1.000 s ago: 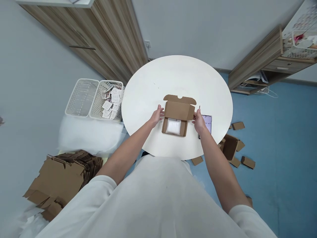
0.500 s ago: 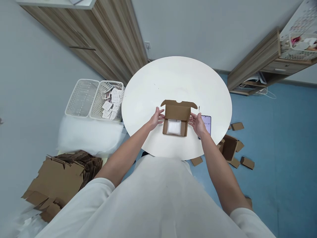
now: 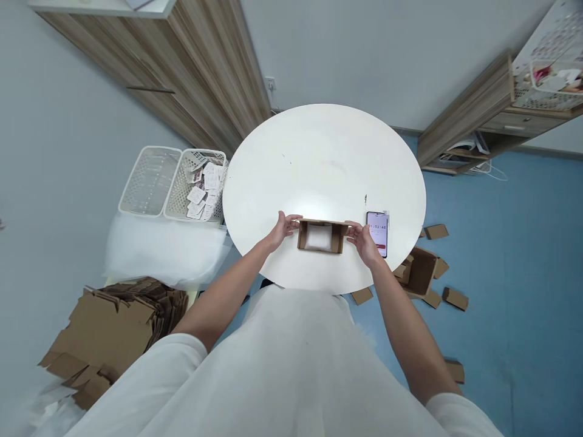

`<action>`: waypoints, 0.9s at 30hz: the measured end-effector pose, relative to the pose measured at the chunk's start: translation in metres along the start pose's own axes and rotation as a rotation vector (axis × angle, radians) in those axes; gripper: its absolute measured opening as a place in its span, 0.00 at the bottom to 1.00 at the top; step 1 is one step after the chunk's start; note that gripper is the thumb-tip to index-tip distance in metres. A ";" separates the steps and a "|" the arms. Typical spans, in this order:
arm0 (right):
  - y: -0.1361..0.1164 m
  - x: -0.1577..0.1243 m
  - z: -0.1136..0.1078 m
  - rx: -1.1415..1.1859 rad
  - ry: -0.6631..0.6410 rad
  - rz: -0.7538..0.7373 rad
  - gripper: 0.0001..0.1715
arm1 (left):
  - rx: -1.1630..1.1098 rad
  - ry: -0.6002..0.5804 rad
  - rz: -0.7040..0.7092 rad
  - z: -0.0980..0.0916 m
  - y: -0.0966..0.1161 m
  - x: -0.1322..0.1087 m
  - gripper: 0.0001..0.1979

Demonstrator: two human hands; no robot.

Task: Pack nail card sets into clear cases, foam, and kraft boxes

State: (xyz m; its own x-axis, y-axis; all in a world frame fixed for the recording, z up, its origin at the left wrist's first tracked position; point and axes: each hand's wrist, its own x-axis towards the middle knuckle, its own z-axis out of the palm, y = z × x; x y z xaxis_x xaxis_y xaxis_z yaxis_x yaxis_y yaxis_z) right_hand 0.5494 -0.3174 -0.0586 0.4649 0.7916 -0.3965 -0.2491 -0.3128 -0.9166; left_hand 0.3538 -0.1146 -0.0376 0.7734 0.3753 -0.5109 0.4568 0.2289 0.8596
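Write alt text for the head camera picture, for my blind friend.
A person's left hand and right hand are at either end of a small open cardboard box holding a white packet, on a white table. A phone lies beside the right hand. At left sit two white baskets and stacked flat cardboard; boxes lie on the blue floor at right.

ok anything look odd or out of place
Yes: small cardboard boxes lie scattered on the blue floor, as if dropped, and a dark mark blots the white tabletop beyond the smartphone. The open mailer box shows no obvious damage.
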 end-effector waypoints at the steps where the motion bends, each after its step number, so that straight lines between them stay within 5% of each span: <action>1: 0.001 -0.004 0.000 -0.019 -0.016 -0.004 0.40 | 0.022 0.001 0.005 0.000 -0.002 -0.003 0.42; 7: 0.009 -0.021 0.003 -0.121 -0.070 -0.008 0.32 | 0.195 0.033 0.047 0.008 -0.018 -0.018 0.29; 14: 0.018 -0.035 0.024 -0.470 0.084 -0.080 0.26 | 0.582 0.249 0.178 0.028 -0.035 -0.023 0.18; 27: 0.036 -0.036 0.039 -0.619 0.176 -0.107 0.20 | 0.648 0.318 0.223 0.040 -0.053 -0.020 0.15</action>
State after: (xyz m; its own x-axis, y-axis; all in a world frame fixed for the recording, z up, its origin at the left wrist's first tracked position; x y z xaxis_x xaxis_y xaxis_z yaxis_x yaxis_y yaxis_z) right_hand 0.4909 -0.3366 -0.0757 0.6052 0.7538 -0.2561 0.3174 -0.5235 -0.7907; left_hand 0.3321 -0.1705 -0.0725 0.7584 0.6146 -0.2168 0.5472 -0.4198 0.7241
